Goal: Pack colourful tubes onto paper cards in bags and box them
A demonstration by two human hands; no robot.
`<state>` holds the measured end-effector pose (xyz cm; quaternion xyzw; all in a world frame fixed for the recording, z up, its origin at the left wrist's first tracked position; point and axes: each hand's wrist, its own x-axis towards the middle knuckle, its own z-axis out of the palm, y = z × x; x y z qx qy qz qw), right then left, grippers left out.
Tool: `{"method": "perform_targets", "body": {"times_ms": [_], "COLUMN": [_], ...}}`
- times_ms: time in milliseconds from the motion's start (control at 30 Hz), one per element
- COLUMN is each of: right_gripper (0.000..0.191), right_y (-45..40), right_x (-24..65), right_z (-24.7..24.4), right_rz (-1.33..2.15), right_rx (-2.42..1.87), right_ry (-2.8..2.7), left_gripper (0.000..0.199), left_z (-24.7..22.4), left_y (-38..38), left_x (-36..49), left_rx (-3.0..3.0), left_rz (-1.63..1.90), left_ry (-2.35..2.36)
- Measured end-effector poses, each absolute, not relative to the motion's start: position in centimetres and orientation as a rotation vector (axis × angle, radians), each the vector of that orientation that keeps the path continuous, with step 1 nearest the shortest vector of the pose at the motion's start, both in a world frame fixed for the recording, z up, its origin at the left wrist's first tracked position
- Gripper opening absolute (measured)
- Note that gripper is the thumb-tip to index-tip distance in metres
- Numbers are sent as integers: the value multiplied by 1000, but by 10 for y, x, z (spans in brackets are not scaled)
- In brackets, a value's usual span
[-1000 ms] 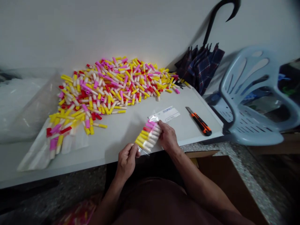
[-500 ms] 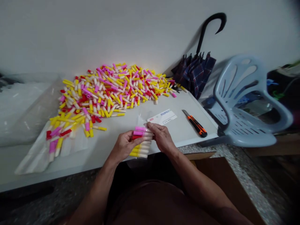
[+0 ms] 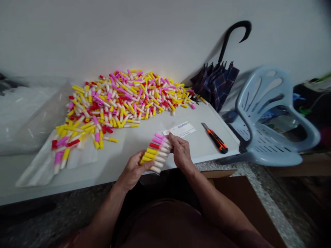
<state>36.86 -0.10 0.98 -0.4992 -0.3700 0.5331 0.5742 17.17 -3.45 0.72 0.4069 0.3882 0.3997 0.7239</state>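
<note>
Between my hands, over the table's front edge, is a clear plastic bag (image 3: 156, 151) holding a row of small tubes with pink, red and yellow caps and pale bodies. My left hand (image 3: 134, 168) grips its lower left side, thumb across the yellow tubes. My right hand (image 3: 179, 148) pinches the upper right edge of the bag. Just beyond my right hand lies a white printed card (image 3: 181, 128). A large pile of loose tubes (image 3: 124, 100) in the same colours spreads along the wall.
An orange and black utility knife (image 3: 216, 139), blade out, lies right on the white table (image 3: 116, 162). At left are a big clear plastic bag (image 3: 31, 120) and white bags (image 3: 41, 165) under some tubes. A folded umbrella (image 3: 217, 82), grey-blue chair (image 3: 269, 120) and cardboard box (image 3: 248, 203) stand at right.
The bag of tubes has tilted, its pink end up toward the right. My left hand has slid down to the yellow tubes, so more of the row shows.
</note>
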Motion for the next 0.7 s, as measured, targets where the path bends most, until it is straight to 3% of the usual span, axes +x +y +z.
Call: {"method": "perform_targets", "body": {"times_ms": [100, 333, 700], "right_gripper": [46, 44, 41], "right_y": [-4, -8, -4], "right_x": [364, 361, 358], "right_z": [1, -7, -8], "right_rz": [1258, 1197, 1471], "right_rx": [-1150, -1169, -1081], "right_ry": [-767, -865, -658], "left_gripper": [49, 46, 60], "left_z": [-9, -7, -14], "left_y": [-41, -42, -44], "left_x": [167, 164, 161], "left_rx": [885, 702, 872], "left_rz": [926, 1035, 926], "left_ry": [997, 986, 1122]}}
